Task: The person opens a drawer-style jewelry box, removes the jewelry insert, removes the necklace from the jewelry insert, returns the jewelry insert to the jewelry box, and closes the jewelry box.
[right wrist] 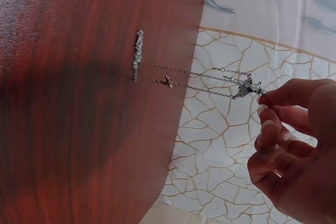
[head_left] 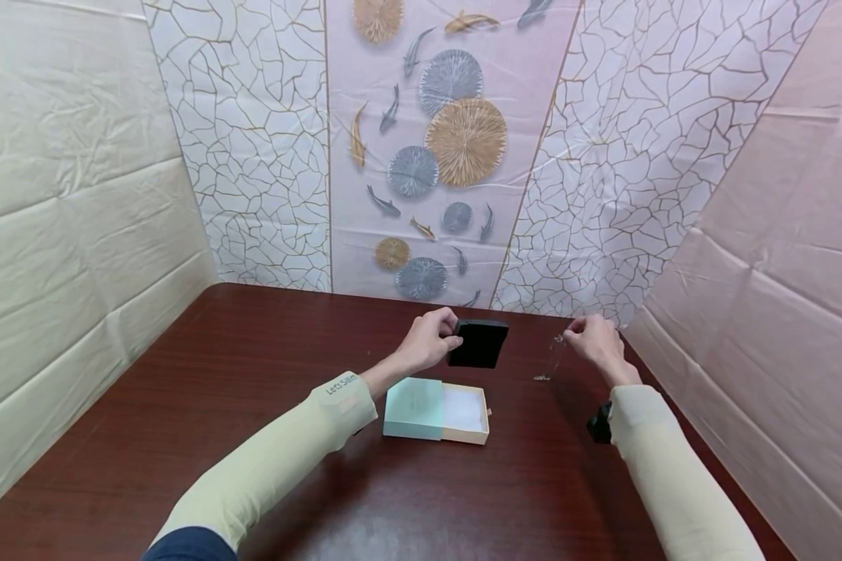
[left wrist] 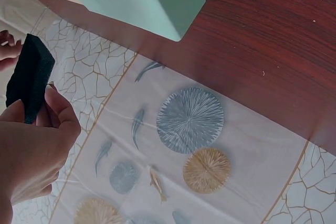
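My left hand [head_left: 426,343] pinches a square black foam pad [head_left: 477,345] by its left edge, up above the box. In the left wrist view, thumb and fingers hold the pad [left wrist: 31,74] from both sides. Over to the right, my right hand [head_left: 599,343] pinches a silver chain necklace [right wrist: 245,88] at a sparkling butterfly-like piece. Its thin chains hang down to a glittering bar [right wrist: 138,51], with a small star-like charm [right wrist: 167,81] partway along. Below the pad lies a mint-green box sleeve [head_left: 412,411], its cream drawer [head_left: 465,436] slid partly out to the right, showing a white inside.
The dark red-brown wooden table [head_left: 288,335] reaches back to a patterned wall cloth [head_left: 421,218] with fish and round motifs. Pale cloth walls [head_left: 77,195] stand at both sides, the right one close to my right arm. A dark wrist device [head_left: 599,423] sits under the right sleeve.
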Tool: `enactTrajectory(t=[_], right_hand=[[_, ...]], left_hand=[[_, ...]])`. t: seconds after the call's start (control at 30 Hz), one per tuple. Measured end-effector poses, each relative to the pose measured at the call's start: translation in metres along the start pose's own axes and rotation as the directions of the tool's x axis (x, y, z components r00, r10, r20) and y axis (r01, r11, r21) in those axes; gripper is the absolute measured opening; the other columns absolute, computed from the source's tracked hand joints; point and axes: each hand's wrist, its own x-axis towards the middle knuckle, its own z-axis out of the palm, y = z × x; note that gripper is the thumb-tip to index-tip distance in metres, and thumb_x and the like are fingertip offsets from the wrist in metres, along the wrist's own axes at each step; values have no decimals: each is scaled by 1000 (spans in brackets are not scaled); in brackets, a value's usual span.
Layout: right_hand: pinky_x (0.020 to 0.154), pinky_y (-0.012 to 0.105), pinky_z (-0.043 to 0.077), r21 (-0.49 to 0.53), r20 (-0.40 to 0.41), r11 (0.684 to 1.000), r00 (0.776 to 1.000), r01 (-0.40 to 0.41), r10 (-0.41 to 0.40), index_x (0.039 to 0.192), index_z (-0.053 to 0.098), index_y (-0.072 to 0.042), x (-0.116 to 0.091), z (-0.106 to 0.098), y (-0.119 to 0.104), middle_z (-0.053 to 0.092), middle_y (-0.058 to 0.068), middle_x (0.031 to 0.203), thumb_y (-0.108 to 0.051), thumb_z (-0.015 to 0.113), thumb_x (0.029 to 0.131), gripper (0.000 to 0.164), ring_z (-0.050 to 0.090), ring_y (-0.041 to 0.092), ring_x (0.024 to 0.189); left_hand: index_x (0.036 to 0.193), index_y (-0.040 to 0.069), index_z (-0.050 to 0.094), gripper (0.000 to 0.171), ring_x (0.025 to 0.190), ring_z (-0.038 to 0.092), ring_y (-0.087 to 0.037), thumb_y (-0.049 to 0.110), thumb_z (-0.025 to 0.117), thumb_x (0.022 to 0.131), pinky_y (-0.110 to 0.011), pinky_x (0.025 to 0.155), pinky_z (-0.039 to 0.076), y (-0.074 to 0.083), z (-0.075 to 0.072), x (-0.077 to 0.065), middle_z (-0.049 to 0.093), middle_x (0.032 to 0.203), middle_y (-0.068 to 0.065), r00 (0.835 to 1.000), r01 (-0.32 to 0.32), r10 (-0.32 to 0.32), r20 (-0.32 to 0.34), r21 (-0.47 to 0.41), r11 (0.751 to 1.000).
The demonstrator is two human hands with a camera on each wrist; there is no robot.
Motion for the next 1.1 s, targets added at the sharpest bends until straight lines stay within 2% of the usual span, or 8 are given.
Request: enactTrajectory(t=[0.27, 0.43, 0.8, 1.1], right_hand=[[63, 46, 47, 4, 12, 1000, 1000, 16, -16, 97, 75, -6, -2, 10, 1, 72, 18, 95, -21, 59, 87, 24, 64, 36, 86], [64, 45, 46, 11, 61, 1000, 998, -3, 2, 98, 75, -7, -4, 15, 4, 72, 16, 92, -21, 59, 89, 24, 63, 32, 81], [67, 46, 47, 19, 144, 1000, 990, -7, 5, 97, 75, -7, -8, 32, 12, 71, 18, 101, -22, 58, 88, 24, 64, 36, 90], [70, 47, 48, 30, 239, 999, 971, -33, 25, 101, 74, -6, -14, 37, 15, 70, 18, 107, -20, 55, 90, 26, 63, 33, 94]], left_hand=[[105, 5, 61, 14, 102, 65, -25, 9, 65, 92, -37, 87, 52, -2, 0, 1, 68, 106, -14, 1000, 3, -3, 4, 1, 1000], [105, 5, 61, 15, 103, 65, -25, 9, 65, 92, -37, 87, 52, -3, -1, 2, 67, 107, -14, 1000, 7, -7, 8, 1, 1000], [104, 5, 61, 14, 102, 65, -25, 9, 65, 91, -37, 87, 52, -4, -1, -1, 68, 105, -13, 1000, 14, -14, 5, -3, 1000], [104, 5, 60, 14, 104, 65, -25, 9, 65, 92, -38, 89, 51, -4, -1, 0, 67, 106, -13, 1000, 24, -24, 9, -5, 1000]])
